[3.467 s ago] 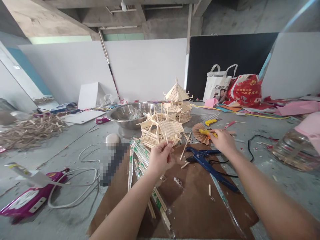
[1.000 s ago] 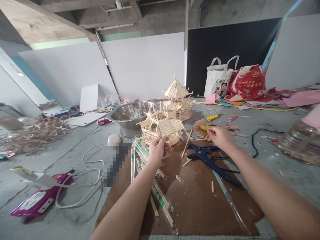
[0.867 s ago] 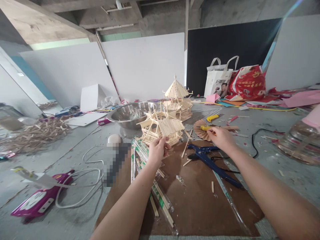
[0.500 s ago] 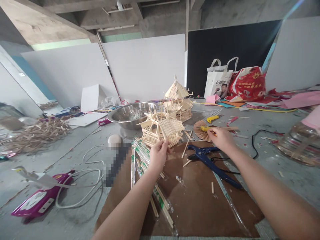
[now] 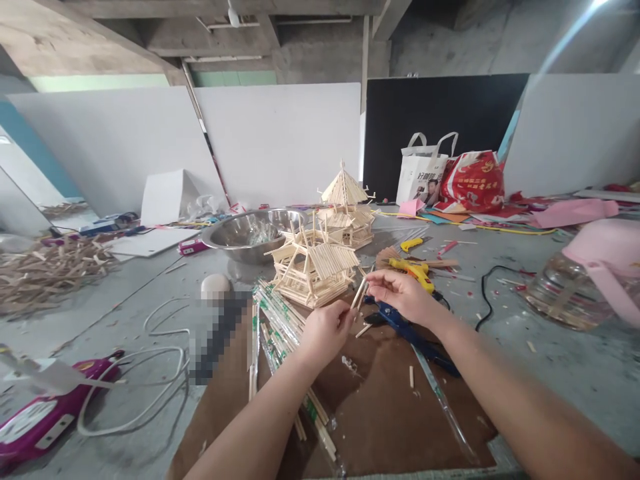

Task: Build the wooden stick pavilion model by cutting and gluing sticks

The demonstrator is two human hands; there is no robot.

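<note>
Now, left hand: thumb and fingertips closed in a pinch on a thin stick, above the brown board.
Right hand: palm inward, fingers loosely bent at the stick's upper end; whether they grip it or are only close by, I cannot tell.
Thin stick: tilted, between the two hands, just beside the near stick model's right side.
Near stick model: beyond the left hand, a slatted roof panel sloping toward the viewer, bare rods rising above.
Far stick model: behind the near one, topped by a pointed roof.
Yellow glue gun: lying just past the right hand, near a pleated brown paper fan that is partly hidden.
Blue hand tool: partly beneath the right hand and forearm in this view, its handles pointing toward the lower right.
Wrapped sticks: a slanting heap on the board's left part, partly covered by the left arm.
Metal bowl: on the floor left of the far model, clear wrapping inside.
Yellow cutter: on the floor beyond the glue gun.
Pink-lidded jug: on the right, well apart from the hands.
</note>
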